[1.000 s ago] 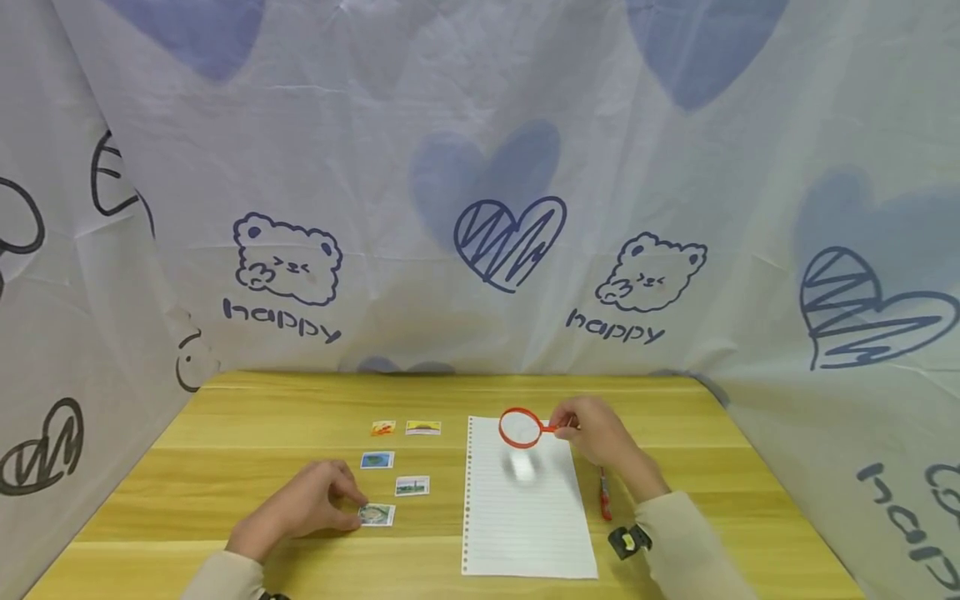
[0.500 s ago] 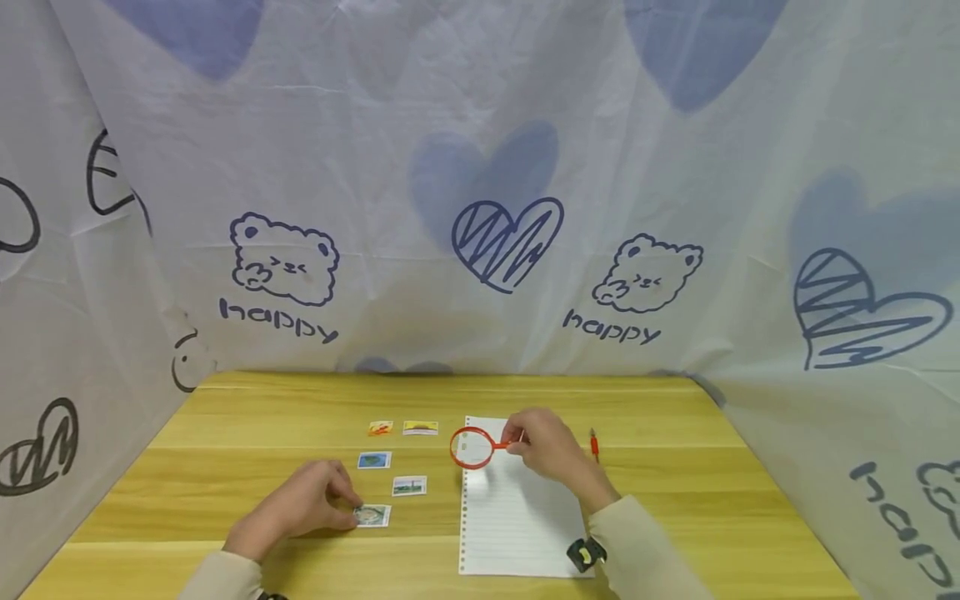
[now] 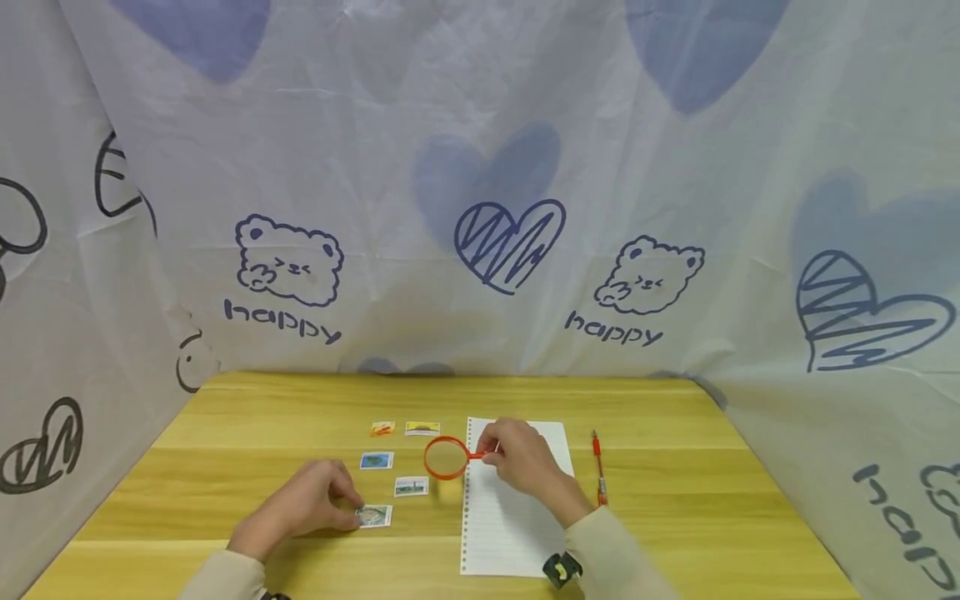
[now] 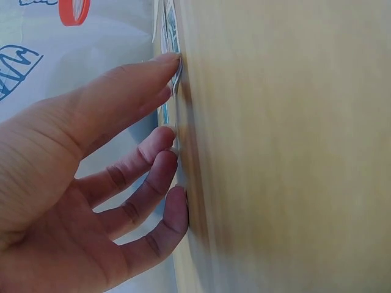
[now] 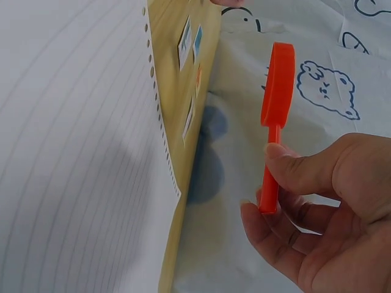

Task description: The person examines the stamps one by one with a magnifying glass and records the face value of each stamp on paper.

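My right hand (image 3: 525, 462) pinches the handle of a red magnifying glass (image 3: 446, 458) between thumb and fingers. Its round lens is off the table, beyond the left edge of the lined sheet (image 3: 498, 533), close to the stamp with a tower-like picture (image 3: 412, 486). The right wrist view shows the red frame (image 5: 279, 85) edge-on above my fingers. My left hand (image 3: 303, 508) holds the left edge of the nearest greenish stamp (image 3: 377, 516) with thumb and index finger. In the left wrist view, the other fingers (image 4: 162, 174) curl loosely near the table surface.
Further back on the wooden table (image 3: 660, 517) lie a blue stamp (image 3: 377, 460), an orange stamp (image 3: 382, 428) and a yellow stamp (image 3: 423, 428). A red pen (image 3: 597, 454) lies right of the sheet. A patterned cloth (image 3: 390, 167) hangs behind the table.
My right hand has carried the magnifying glass leftward and slightly nearer, from over the sheet to beside the stamps. The left hand has stayed at the nearest stamp.
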